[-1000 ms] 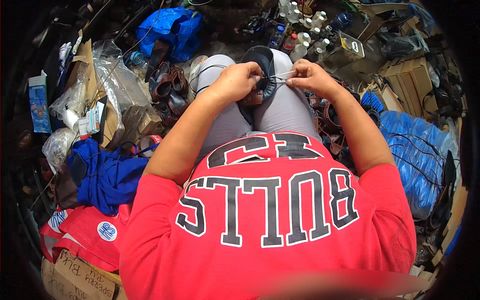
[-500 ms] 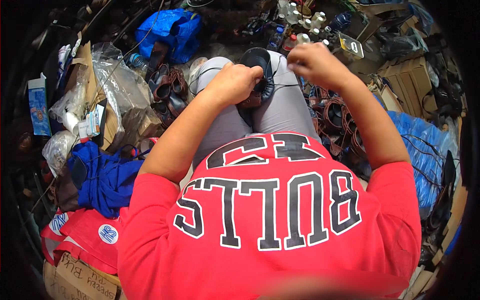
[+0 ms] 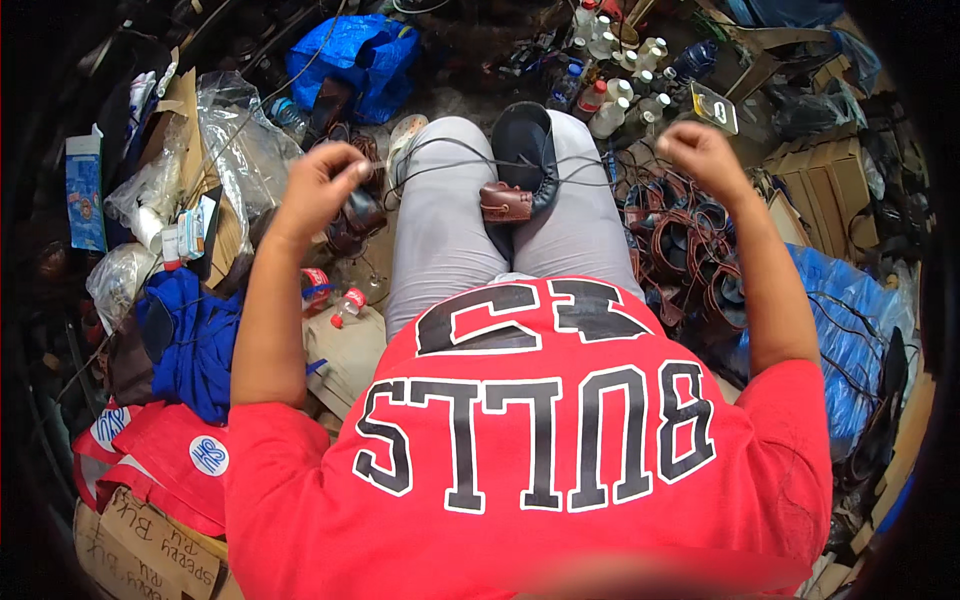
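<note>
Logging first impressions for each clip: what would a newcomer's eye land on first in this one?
First the dark shoe wedged between the grey-trousered knees, with thin thread stretched from it out to both sides. The left hand and right hand are raised and spread wide, each pulling a thread end taut. Around them lies clutter: a blue bag ahead on the left and small white bottles ahead on the right.
</note>
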Demonstrator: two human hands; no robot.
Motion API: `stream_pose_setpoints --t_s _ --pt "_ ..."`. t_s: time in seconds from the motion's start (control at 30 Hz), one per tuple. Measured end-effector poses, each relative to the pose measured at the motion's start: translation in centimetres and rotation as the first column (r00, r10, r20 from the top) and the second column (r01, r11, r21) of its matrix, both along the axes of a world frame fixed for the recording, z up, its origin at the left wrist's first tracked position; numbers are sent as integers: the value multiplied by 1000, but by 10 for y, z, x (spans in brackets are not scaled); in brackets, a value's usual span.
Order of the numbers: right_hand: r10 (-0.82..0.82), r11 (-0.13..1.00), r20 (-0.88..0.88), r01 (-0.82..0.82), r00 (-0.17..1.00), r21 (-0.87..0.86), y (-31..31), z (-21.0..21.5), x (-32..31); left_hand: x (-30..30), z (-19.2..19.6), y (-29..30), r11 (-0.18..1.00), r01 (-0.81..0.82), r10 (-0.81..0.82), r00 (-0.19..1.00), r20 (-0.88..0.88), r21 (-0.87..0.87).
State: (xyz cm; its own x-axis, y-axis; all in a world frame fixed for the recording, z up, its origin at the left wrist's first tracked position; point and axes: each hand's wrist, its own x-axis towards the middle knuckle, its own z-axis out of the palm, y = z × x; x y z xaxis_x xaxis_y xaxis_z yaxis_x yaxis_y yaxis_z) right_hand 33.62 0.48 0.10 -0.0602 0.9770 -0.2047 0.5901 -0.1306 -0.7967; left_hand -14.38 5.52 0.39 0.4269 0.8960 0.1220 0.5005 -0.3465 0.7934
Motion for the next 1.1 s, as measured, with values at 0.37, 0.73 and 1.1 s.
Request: stream_pose_setpoints --t_s 0.37,0.73,1.1 --pt "416 905 -397 -415 818 94 -9 50 -126 108 57 -54 736 473 -272 862 428 -485" --pt "-279 889 913 438 296 130 -138 58 382 -308 147 32 479 -388 864 46 -502 788" --pt "215 948 140 -241 967 208 -27 -20 -77 102 -18 -40 992 130 -129 979 -158 -5"
